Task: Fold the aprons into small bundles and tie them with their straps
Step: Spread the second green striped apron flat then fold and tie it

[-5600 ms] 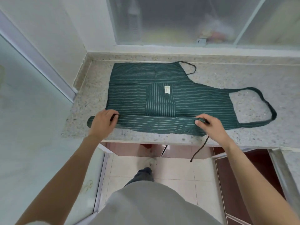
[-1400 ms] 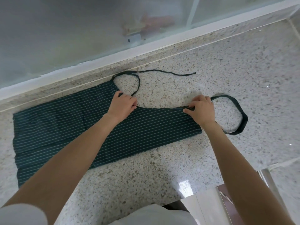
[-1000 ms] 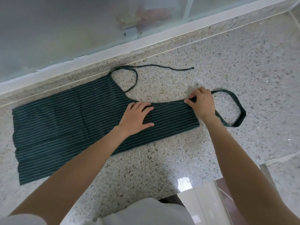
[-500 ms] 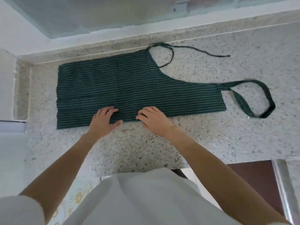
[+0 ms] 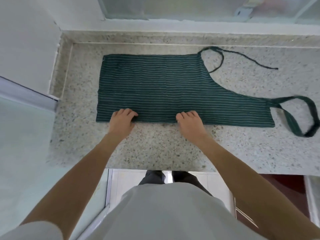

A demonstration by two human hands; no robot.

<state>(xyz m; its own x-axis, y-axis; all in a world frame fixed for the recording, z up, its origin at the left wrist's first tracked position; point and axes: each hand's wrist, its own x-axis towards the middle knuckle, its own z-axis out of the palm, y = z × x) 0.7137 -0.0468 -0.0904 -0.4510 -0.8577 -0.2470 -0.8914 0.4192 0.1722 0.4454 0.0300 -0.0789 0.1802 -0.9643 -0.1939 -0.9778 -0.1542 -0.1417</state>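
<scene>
A dark green apron [image 5: 164,87] with thin white stripes lies folded lengthwise on the speckled stone counter [image 5: 155,149]. Its neck loop [image 5: 310,116] lies flat at the right end. A thin waist strap [image 5: 242,58] curls away from the far right corner. My left hand [image 5: 121,121] and my right hand [image 5: 189,121] are both at the apron's near long edge, about a forearm's length apart. The fingers of each hand curl onto that edge and hold the fabric. The right half of the apron lies untouched.
A frosted sliding window [image 5: 190,7] runs along the back of the counter. A white wall [image 5: 26,40] closes the left end, with a glass panel [image 5: 20,135] below it. The counter's front edge is close to my body, with floor tiles [image 5: 124,181] beneath.
The view has shifted left and pulled back. Both hands went from lying flat on the near edge to curling their fingers onto it, and have spread further apart.
</scene>
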